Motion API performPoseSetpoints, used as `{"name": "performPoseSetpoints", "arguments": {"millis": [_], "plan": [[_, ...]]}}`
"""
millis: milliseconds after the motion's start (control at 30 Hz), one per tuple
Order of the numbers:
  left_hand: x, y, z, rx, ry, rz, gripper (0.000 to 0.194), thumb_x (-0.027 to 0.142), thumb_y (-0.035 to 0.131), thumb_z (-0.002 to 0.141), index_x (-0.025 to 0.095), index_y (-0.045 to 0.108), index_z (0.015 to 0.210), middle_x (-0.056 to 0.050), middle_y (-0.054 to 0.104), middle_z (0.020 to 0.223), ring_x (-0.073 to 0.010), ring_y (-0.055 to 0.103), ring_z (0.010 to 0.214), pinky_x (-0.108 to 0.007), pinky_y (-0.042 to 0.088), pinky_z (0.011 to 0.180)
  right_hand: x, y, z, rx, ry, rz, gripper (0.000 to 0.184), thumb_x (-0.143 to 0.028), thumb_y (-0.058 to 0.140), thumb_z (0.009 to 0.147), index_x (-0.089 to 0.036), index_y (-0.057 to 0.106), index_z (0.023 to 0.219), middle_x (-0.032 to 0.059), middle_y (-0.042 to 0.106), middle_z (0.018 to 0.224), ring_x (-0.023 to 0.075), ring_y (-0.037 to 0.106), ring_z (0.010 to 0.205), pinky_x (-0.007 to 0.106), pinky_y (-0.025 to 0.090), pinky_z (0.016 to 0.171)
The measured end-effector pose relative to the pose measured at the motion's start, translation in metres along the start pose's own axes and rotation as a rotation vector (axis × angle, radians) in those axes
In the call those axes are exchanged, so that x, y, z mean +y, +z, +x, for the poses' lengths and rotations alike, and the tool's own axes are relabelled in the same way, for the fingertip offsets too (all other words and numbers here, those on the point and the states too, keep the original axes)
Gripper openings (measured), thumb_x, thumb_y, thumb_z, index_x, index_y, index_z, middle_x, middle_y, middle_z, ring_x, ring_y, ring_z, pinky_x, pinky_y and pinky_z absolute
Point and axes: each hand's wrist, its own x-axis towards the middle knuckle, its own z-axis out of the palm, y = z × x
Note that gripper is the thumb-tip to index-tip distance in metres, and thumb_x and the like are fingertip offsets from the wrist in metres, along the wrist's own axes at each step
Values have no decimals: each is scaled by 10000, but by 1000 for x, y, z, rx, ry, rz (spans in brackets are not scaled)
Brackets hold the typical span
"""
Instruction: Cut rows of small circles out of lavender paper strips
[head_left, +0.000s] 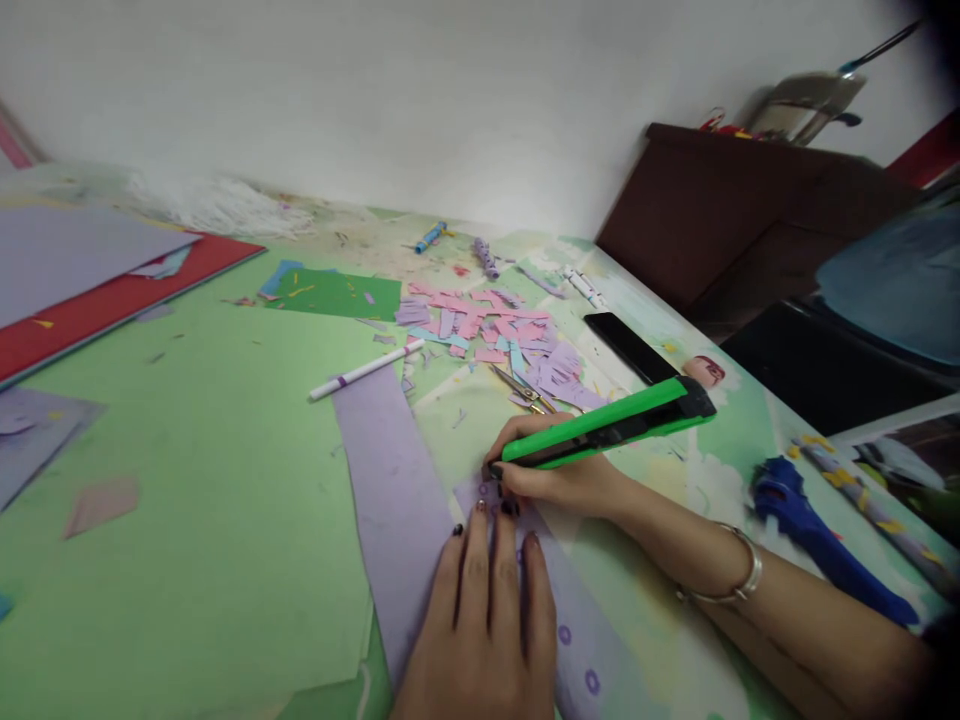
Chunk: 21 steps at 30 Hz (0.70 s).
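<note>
Flat on a lilac paper strip with small purple circles point(581, 610) lies my left hand point(480, 620), fingers stretched out. My right hand point(562, 482) grips a green utility knife point(607, 425) like a pen. The knife slants up to the right, and its tip end is down by the strip's far end, close to my left fingertips. Fingers hide the blade. A plain lilac strip point(390, 470) runs beside my left hand, partly over green paper point(225, 520). Across its far end rests a white marker point(367, 370) with purple bands.
Scissors point(523, 388) lie by a pile of pink and lilac paper scraps point(480, 325). A black phone point(630, 348) sits behind the knife. A blue-handled tool point(817, 540) is right of my forearm. Red and lilac sheets point(97, 270) are stacked left. A dark cabinet point(712, 210) stands beyond.
</note>
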Motion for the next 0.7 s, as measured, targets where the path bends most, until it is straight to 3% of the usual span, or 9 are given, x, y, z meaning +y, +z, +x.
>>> {"name": "performPoseSetpoints", "arguments": {"millis": [200,400,700], "plan": [[1,1,0,-1,12,-9,450,315,453,870,61,526,1233,-225,642,1179,-379,600,1091,-467,389,937,3,-3,2,-56,-43,-70,89,-127,620,731,-139,665,806,-25,610,561,69,547,467,154,470,463],[14,3,2,-6,-152,-93,417,303,544,851,88,550,1209,-193,648,1181,-348,559,1165,-478,381,1004,4,-5,1,-49,-50,-169,111,-133,622,737,-149,691,822,-4,650,627,80,572,523,153,478,498],[21,8,8,46,-294,-155,252,245,550,829,170,612,1061,-164,652,1166,-430,531,1171,-611,368,968,5,-5,0,-29,-40,-201,134,-114,631,720,-164,698,824,-25,658,608,73,581,521,140,482,523]]}}
